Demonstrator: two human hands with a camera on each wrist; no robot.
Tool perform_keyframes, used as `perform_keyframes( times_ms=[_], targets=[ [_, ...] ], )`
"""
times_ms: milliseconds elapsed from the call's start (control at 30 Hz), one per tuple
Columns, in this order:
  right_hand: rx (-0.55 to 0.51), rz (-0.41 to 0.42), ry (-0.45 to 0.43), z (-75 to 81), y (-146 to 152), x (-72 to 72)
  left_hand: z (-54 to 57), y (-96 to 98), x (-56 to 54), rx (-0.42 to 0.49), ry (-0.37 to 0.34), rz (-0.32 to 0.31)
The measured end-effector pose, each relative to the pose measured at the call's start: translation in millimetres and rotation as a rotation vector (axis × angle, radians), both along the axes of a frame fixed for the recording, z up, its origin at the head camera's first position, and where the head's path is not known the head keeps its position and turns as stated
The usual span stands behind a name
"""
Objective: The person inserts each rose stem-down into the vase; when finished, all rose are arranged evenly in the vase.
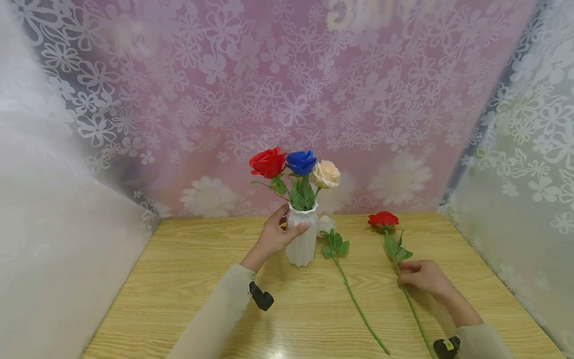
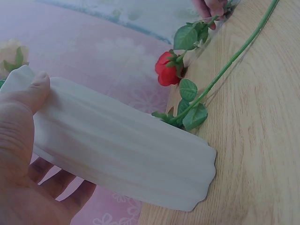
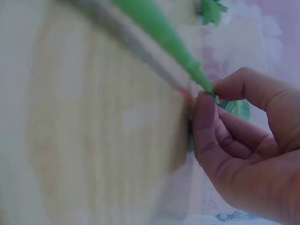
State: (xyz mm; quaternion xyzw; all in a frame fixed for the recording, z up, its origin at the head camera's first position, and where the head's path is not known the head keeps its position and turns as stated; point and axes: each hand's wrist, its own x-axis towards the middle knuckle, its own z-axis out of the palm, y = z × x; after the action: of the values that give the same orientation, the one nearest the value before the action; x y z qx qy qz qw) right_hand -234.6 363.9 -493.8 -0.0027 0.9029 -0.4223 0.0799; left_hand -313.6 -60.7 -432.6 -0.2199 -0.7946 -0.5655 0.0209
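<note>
Two hands reach forward, well apart: the left hand (image 1: 279,234) grips a white vase (image 1: 301,247) near its top, and the right hand (image 1: 423,276) pinches a red rose (image 1: 393,247) by its stem. The vase stands upright (long axis vertical) on a wooden table (image 1: 202,299); the rose, at the table's right side, points bloom-away, stem slanting nearer and rightward.
</note>
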Motion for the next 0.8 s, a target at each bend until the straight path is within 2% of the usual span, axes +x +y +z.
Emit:
perform_keyframes(
  times_ms=[300, 433, 533, 800],
  targets=[
    [-0.169, 0.036, -0.045, 8.7, 0, -0.1, -1.9, 1.1, -1.3, 0.008, 0.01, 0.002],
    [-0.238, 0.036, -0.017, 19.7, -6, 2.8, -1.3, 1.4, -1.6, 0.009, 0.018, -0.002],
    [-0.242, 0.032, 0.014, 27.9, -12, 4.2, -1.5, 1.5, -1.5, 0.01, 0.014, -0.007],
    [-0.352, -0.023, 0.075, 47.8, -31, 3.9, -2.2, 1.8, 0.3, 0.007, 0.011, 0.005]
  ],
)
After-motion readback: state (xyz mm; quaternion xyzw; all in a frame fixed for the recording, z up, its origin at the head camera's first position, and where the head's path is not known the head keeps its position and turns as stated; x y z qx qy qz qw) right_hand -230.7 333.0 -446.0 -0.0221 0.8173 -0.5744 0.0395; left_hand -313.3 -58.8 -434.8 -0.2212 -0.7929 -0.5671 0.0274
